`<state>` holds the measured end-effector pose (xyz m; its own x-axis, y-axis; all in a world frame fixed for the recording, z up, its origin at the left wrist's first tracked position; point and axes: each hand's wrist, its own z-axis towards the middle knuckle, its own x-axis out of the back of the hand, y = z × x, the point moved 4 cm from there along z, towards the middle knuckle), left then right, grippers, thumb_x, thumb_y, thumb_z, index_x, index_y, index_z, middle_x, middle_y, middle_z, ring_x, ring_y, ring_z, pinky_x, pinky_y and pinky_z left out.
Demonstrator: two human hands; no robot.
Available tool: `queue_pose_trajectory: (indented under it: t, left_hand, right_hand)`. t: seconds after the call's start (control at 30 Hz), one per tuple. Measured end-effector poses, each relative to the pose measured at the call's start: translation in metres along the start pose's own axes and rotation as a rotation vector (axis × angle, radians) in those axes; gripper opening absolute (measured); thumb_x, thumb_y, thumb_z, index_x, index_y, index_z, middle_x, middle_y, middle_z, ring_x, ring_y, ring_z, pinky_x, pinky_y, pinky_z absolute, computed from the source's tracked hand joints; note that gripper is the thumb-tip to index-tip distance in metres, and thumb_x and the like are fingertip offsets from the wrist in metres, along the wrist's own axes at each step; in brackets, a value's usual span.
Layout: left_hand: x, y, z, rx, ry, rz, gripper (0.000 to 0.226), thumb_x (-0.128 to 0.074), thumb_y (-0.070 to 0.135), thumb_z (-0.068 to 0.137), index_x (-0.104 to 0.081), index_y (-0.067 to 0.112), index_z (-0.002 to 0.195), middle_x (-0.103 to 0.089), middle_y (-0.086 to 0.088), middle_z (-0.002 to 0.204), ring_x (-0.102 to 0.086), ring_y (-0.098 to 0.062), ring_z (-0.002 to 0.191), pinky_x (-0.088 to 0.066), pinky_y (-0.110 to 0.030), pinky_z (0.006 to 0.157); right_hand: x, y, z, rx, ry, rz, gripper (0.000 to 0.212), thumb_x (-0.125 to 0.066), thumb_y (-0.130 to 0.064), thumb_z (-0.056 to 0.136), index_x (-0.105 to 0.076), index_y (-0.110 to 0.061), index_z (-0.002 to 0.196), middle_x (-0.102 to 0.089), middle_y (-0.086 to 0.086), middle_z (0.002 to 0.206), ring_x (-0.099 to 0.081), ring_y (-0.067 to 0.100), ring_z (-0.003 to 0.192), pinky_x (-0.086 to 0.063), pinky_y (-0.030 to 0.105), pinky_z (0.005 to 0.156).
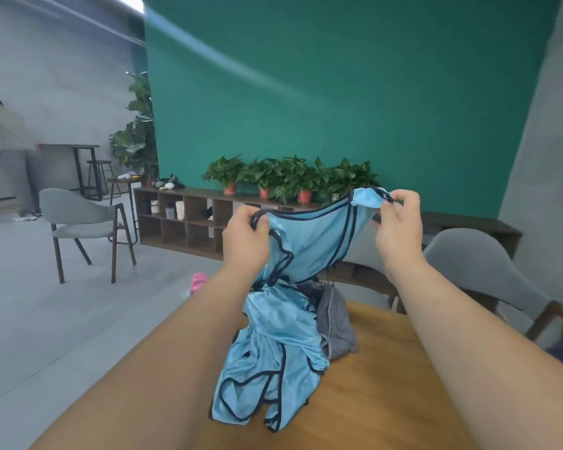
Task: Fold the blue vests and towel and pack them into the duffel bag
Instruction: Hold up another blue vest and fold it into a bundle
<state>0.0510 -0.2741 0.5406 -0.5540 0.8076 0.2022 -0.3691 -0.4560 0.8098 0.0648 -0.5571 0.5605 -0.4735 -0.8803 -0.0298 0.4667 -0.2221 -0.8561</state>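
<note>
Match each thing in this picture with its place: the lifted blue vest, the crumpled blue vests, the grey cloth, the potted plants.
Things:
1. lifted blue vest
2. crumpled blue vests
3. grey cloth
4. potted plants

Places:
A. on top of the low shelf
B. heaped on the wooden table
C. held up between the left hand and right hand
D. on the table, at the heap's right side

Pairs: 1-C, 2-B, 3-D, 4-A

A crumpled heap of light-blue, dark-trimmed vests (273,352) lies on the orange-brown wooden bench (387,391), a grey ribbed towel (336,323) touching it.
</note>
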Motion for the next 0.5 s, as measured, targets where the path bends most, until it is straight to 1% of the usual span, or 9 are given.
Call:
queue_pose_trajectory:
  t: [0.07,0.1,0.17,0.23,0.3,0.37,0.4,0.47,0.5]
  left_hand:
    - [0.001,0.031,0.011,-0.066,-0.022,-0.04,0.005,-0.064,0.029,0.102,-0.066,0.026,0.099,-0.069,0.011,0.092,-0.066,-0.01,0.086,-0.053,-0.034,0.079]
    - [0.0,0.044,0.015,-0.092,-0.035,-0.051,0.003,-0.066,0.028,0.101,-0.068,0.027,0.099,-0.071,0.012,0.093,-0.067,-0.009,0.086,-0.055,-0.034,0.081]
    - [-0.003,0.07,0.019,-0.147,-0.064,-0.084,0.002,-0.069,0.027,0.099,-0.07,0.028,0.1,-0.073,0.014,0.094,-0.069,-0.007,0.086,-0.057,-0.033,0.083]
    - [-0.006,0.097,0.019,-0.206,-0.081,-0.144,0.008,-0.071,0.022,0.097,-0.07,0.03,0.098,-0.074,0.011,0.093,-0.07,-0.008,0.083,-0.058,-0.031,0.08]
    - [-0.011,0.12,0.018,-0.258,-0.075,-0.206,0.017,-0.072,0.017,0.095,-0.069,0.033,0.092,-0.075,0.009,0.092,-0.07,-0.008,0.079,-0.056,-0.029,0.077]
    - [-0.018,0.14,0.015,-0.291,-0.071,-0.273,0.019,-0.073,0.015,0.093,-0.07,0.034,0.09,-0.077,0.007,0.092,-0.072,-0.01,0.081,-0.059,-0.032,0.08]
    - [-0.022,0.15,0.013,-0.303,-0.077,-0.303,0.019,-0.073,0.016,0.092,-0.071,0.034,0.091,-0.077,0.007,0.094,-0.074,-0.01,0.084,-0.06,-0.034,0.084]
    - [-0.031,0.169,0.008,-0.332,-0.095,-0.351,0.018,-0.074,0.016,0.092,-0.072,0.034,0.093,-0.078,0.006,0.098,-0.075,-0.01,0.09,-0.061,-0.039,0.09]
    - [-0.036,0.178,0.005,-0.349,-0.108,-0.371,0.019,-0.074,0.015,0.092,-0.073,0.034,0.093,-0.078,0.005,0.1,-0.075,-0.01,0.091,-0.061,-0.04,0.092]
  right_hand:
    - [0.017,-0.015,0.011,0.055,0.042,-0.013,0.014,-0.044,-0.037,0.097,-0.046,-0.05,0.097,-0.069,0.003,0.098,-0.067,0.027,0.096,-0.054,0.063,0.095]
    - [0.026,-0.025,0.014,0.084,0.057,-0.022,0.015,-0.044,-0.037,0.096,-0.046,-0.051,0.095,-0.069,0.002,0.095,-0.066,0.024,0.092,-0.054,0.064,0.094]
    - [0.043,-0.045,0.019,0.144,0.081,-0.03,0.016,-0.044,-0.034,0.097,-0.045,-0.05,0.095,-0.066,0.003,0.091,-0.062,0.017,0.085,-0.053,0.064,0.094]
    - [0.059,-0.065,0.02,0.197,0.1,-0.021,0.014,-0.044,-0.033,0.098,-0.046,-0.046,0.098,-0.066,0.003,0.09,-0.059,0.015,0.084,-0.052,0.065,0.094]
    - [0.074,-0.084,0.02,0.252,0.117,-0.017,0.014,-0.045,-0.032,0.1,-0.046,-0.045,0.099,-0.064,-0.006,0.083,-0.056,0.013,0.082,-0.052,0.065,0.093]
    - [0.087,-0.101,0.018,0.3,0.131,-0.005,0.016,-0.046,-0.03,0.103,-0.046,-0.046,0.098,-0.06,-0.018,0.08,-0.053,0.01,0.081,-0.052,0.064,0.093]
    - [0.092,-0.108,0.018,0.322,0.134,0.004,0.017,-0.047,-0.03,0.103,-0.046,-0.046,0.098,-0.06,-0.022,0.08,-0.053,0.009,0.081,-0.052,0.064,0.093]
    - [0.099,-0.122,0.014,0.367,0.125,0.027,0.016,-0.049,-0.029,0.102,-0.048,-0.045,0.099,-0.061,-0.023,0.083,-0.054,0.009,0.083,-0.053,0.064,0.092]
    - [0.1,-0.127,0.009,0.387,0.109,0.034,0.016,-0.051,-0.028,0.102,-0.049,-0.044,0.1,-0.063,-0.023,0.086,-0.056,0.009,0.086,-0.054,0.061,0.092]
